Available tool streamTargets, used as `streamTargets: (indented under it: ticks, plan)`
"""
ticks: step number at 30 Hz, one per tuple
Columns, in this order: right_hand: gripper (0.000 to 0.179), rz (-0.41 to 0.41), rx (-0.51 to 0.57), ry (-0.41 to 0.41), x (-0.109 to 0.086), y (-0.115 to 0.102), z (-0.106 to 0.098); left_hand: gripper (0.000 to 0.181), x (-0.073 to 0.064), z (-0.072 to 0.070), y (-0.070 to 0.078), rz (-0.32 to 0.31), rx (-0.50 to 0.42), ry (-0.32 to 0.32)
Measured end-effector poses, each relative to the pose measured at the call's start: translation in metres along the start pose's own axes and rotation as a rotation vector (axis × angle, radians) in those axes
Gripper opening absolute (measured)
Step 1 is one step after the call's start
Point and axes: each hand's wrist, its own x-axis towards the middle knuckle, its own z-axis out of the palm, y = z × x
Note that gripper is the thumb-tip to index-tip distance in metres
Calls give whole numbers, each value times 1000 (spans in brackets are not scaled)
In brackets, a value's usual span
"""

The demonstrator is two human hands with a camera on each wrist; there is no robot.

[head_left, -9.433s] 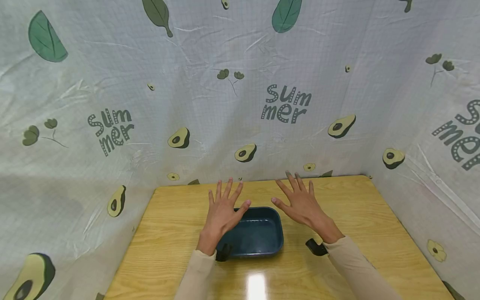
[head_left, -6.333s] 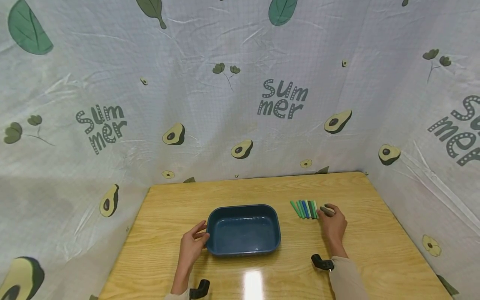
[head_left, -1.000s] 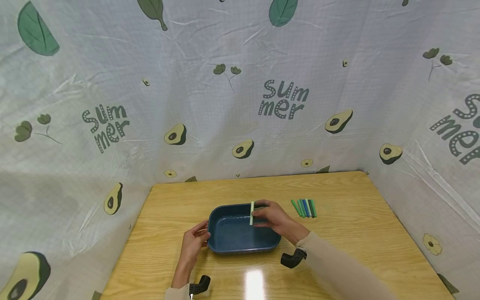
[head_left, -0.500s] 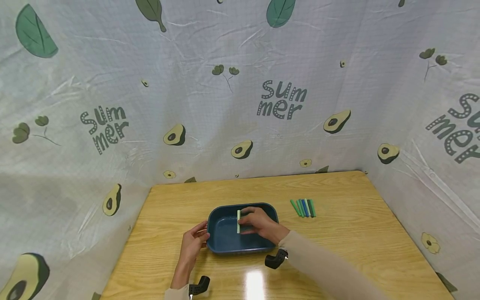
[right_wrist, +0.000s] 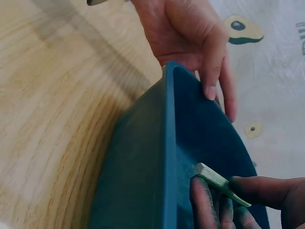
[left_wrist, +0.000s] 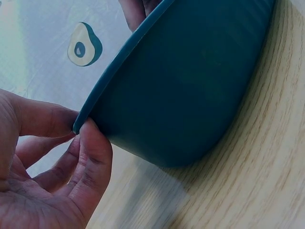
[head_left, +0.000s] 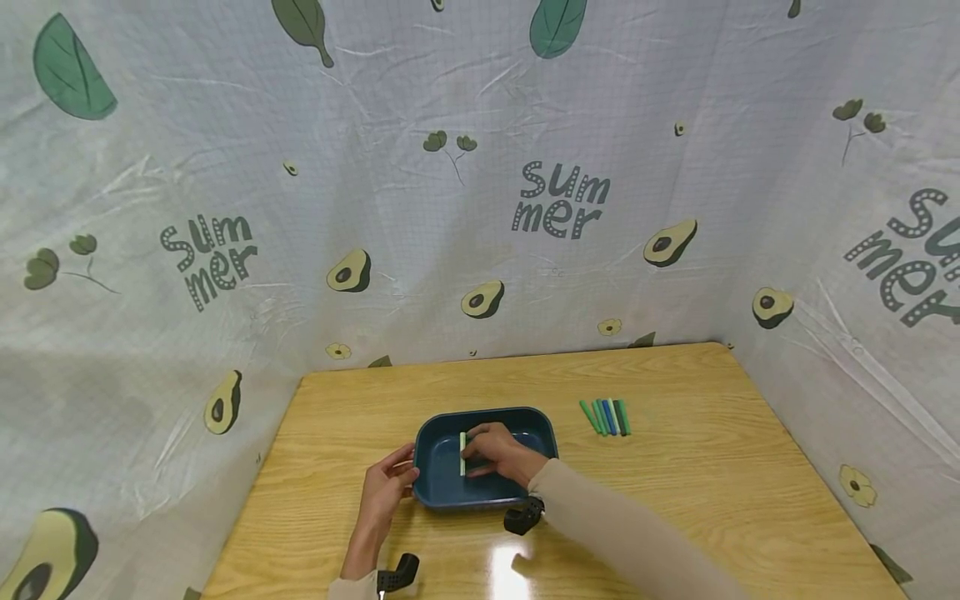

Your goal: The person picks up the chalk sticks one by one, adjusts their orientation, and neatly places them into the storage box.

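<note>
My right hand (head_left: 501,450) is inside a dark blue rectangular basin (head_left: 480,503), pinching a pale green chalk stick (head_left: 462,455) between thumb and fingers. In the right wrist view the chalk stick (right_wrist: 217,182) shows a whitish squared end, and dark smudges mark the fingertips. Whether it touches the basin floor, I cannot tell. My left hand (head_left: 381,493) pinches the basin's left rim; the left wrist view shows its thumb and a finger on either side of the rim (left_wrist: 102,83).
A row of several green, blue, pale and dark sticks (head_left: 611,418) lies right of the basin. The wooden table (head_left: 352,400) meets a white printed sheet (head_left: 420,217) at the back and sides. Each wrist wears a black camera mount (head_left: 522,517).
Over the last second my right hand has carried the chalk stick leftward and down into the basin. Earlier it was beside the row of sticks. My left hand stays at the rim.
</note>
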Motion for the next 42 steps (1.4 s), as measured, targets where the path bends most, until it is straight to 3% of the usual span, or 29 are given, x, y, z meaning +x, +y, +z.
streamTargets:
  ticks: [10, 22, 30, 42]
  plan:
    - [45, 54, -34, 26, 8, 5, 11, 46, 1, 0, 0, -16, -4, 0]
    - [35, 37, -60, 52, 9, 5, 12, 46, 2, 1, 2, -14, 5, 9]
    - [36, -9, -34, 10, 0, -4, -2, 46, 1, 1, 2, -17, -2, 4]
    - [43, -77, 58, -44, -17, -16, -38, 46, -2, 0, 4, -23, 17, 1]
